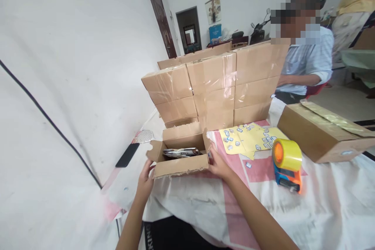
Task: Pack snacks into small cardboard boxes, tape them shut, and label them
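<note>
A small open cardboard box (181, 166) sits on the cloth-covered table in front of me, its flaps up. Dark packets (181, 152) lie inside it. My left hand (145, 181) grips the box's near left corner and flap, fingers curled on the cardboard. My right hand (218, 164) holds the box's right side, fingers pressed against its wall.
A wall of taped, sealed cardboard boxes (215, 86) stands behind the open box. An orange tape dispenser with a yellowish roll (287, 166) stands at right, beside a yellow sheet with small stickers (249, 137) and a larger box (319, 134). A black phone (127, 155) lies left. Another person (307, 58) sits beyond.
</note>
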The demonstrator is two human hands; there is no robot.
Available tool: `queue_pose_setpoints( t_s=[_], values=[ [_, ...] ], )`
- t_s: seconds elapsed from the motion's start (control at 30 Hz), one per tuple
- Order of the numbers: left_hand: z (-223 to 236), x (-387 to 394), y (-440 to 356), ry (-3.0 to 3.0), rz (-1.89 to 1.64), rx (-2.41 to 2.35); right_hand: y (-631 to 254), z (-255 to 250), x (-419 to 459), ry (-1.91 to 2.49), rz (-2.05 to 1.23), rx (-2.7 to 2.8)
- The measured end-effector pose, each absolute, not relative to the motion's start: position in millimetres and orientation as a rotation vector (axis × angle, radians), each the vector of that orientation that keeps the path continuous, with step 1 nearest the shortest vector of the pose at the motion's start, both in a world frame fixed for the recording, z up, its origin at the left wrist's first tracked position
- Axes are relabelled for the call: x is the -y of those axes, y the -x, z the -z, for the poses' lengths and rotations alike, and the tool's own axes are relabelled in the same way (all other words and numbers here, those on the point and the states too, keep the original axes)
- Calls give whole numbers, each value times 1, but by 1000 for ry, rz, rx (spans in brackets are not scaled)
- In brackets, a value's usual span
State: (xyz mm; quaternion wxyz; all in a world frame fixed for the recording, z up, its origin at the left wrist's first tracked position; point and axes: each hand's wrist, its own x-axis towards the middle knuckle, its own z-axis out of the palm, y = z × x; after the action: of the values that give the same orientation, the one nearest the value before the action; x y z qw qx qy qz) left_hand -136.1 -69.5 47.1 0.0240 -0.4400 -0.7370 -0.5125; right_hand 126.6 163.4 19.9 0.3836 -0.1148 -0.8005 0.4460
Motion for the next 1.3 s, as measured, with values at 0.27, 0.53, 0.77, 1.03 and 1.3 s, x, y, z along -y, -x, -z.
queue_pose_setpoints(
  t_s=[0.27,0.53,0.77,1.03,1.3],
  values=[
    [-91,44,99,1696,1583,2302,-146,-42,-160,181,-941,1989],
    [-90,18,72,1279,1524,2493,-157,-54,-157,256,-950,1746],
    [-126,-5,63,1719,769,2352,-155,-60,-153,160,-1104,1676],
    [-156,-34,41,1897,234,2149,-163,-58,-156,335,-1327,1742],
    [-167,-37,33,2259,268,2265,-176,-91,-152,510,-767,1976]
  ],
)
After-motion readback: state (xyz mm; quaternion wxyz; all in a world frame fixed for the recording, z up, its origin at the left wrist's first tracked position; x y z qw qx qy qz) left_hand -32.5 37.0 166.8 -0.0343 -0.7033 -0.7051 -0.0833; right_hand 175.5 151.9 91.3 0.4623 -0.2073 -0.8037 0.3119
